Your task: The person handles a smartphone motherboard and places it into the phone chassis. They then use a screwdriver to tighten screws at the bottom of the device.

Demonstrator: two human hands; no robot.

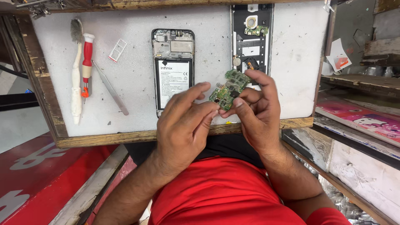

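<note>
Both of my hands hold a small green circuit board (228, 88) above the near edge of the white work mat (137, 79). My right hand (257, 112) pinches the board's right and lower side between thumb and fingers. My left hand (185, 123) touches the board's lower left corner with its fingertips. Just behind my left hand lies an opened phone (173, 68) with its black battery showing. A black phone back frame (252, 35), carrying a small green board near its top, lies behind my right hand.
On the mat's left lie a white brush (76, 75), a red-handled screwdriver (86, 62), metal tweezers (110, 88) and a white SIM tray (118, 50). A wooden rim (137, 136) frames the mat. Shelves with pink packaging (366, 121) stand at the right.
</note>
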